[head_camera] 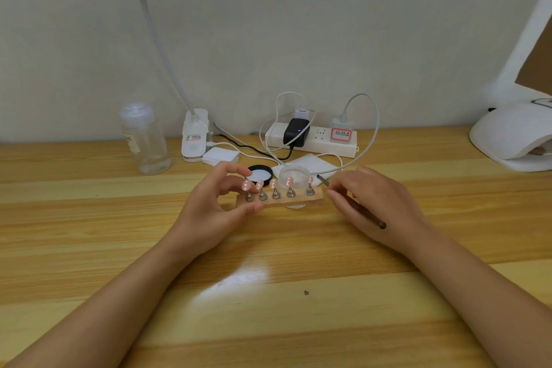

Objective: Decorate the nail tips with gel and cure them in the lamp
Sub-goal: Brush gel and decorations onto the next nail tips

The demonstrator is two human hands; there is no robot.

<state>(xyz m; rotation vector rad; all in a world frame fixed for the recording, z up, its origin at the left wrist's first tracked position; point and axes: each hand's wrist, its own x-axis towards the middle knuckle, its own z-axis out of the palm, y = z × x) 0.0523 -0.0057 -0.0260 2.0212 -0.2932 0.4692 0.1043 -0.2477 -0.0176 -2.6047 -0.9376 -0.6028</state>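
A wooden holder point(298, 202) carries several pink nail tips point(289, 180) on metal stands, lifted a little above the table. My left hand point(215, 203) grips the holder's left end, thumb below and fingers curled over the leftmost tips. My right hand point(373, 203) holds a thin brown brush point(370, 216) whose metal tip point(323, 179) points toward the holder's right end. Just behind the holder stands an open clear gel jar point(294, 175), with its black lid point(260, 173) to the left. The white curing lamp point(513, 137) sits at the far right.
A wooden table point(268, 308) runs to the wall. Along the back are a clear pump bottle point(146, 140), a clip-on desk lamp base point(194, 140), white wipes point(221, 156), and a power strip point(313, 139) with chargers and trailing cables.
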